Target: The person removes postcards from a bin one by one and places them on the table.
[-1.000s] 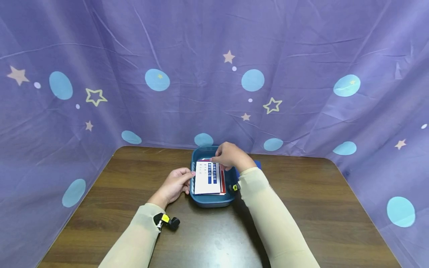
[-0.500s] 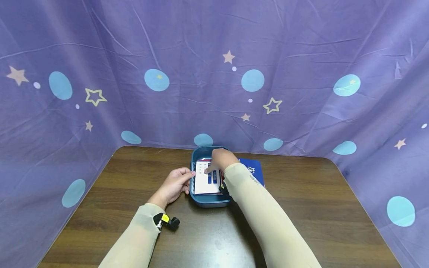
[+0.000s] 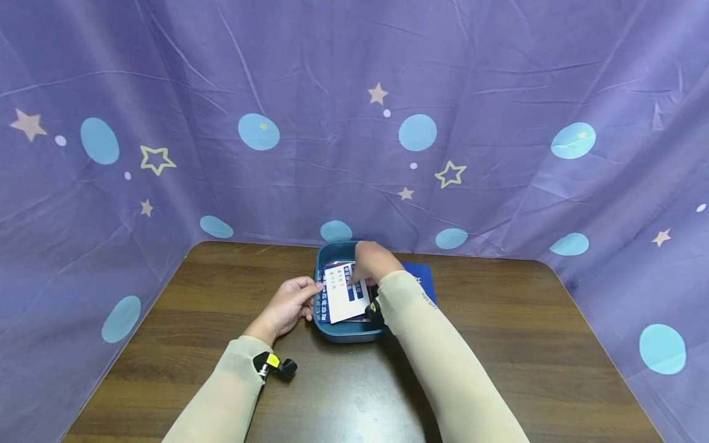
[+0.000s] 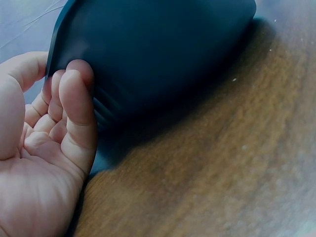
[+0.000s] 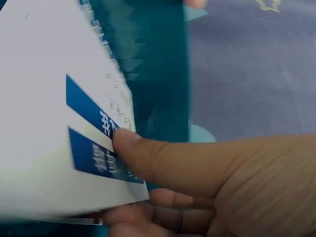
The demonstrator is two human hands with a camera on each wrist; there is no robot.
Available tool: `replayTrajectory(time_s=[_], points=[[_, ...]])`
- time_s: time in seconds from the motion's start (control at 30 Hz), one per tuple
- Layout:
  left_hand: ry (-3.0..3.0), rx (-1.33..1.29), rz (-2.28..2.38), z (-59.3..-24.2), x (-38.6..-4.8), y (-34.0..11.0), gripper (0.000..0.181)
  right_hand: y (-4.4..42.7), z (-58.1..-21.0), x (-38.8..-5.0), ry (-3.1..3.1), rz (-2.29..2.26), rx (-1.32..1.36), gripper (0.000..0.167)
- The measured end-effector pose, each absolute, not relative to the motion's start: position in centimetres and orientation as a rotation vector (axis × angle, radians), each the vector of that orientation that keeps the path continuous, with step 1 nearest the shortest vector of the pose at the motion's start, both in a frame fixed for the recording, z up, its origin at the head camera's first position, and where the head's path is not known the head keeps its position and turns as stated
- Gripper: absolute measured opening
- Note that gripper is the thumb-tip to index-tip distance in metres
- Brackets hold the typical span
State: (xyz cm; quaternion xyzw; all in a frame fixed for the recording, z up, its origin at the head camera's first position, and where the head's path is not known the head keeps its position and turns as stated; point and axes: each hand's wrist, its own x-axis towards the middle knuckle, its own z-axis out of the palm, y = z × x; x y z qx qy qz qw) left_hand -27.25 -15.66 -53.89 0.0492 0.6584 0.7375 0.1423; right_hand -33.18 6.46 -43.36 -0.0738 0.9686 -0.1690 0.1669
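A dark teal plastic basket (image 3: 349,338) stands near the back of the table. My left hand (image 3: 290,303) grips its left side, thumb at the rim and fingers curled against the outer wall, as the left wrist view shows. Inside the basket, my right hand (image 3: 375,261) pinches a white card (image 3: 340,305) printed with blue bars and characters. In the right wrist view the thumb (image 5: 163,160) lies on top of the card and the other fingers are beneath it. Tilted, the card partly covers a blue item with white characters (image 3: 324,307) and other pieces below it.
A blue booklet (image 3: 422,278) with white lettering lies right of the basket, partly hidden by the right forearm. The brown wooden table (image 3: 526,344) meets a purple patterned curtain (image 3: 332,172) at the back and sides.
My right hand reached farther over the white card and took hold of it. The card has turned and shifted right, uncovering the blue item at its left. My left hand has stayed put.
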Motion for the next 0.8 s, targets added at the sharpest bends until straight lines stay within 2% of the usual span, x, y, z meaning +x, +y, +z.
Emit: replayTrajectory(time_s=[0.23,0.33,0.8], points=[[1.901,0.147,2.124,-54.0,-27.3,-15.7,0.025,8.6,-42.0,-33.9,2.660,-0.802,-0.246,0.063],[1.903,0.149,2.125,-54.1,-27.3,-15.7,0.025,10.0,-41.7,-34.0,2.624,-0.924,-0.228,0.063],[1.906,0.149,2.130,-54.0,-27.3,-15.7,0.025,18.2,-43.3,-33.5,2.564,-1.397,-0.147,0.029]])
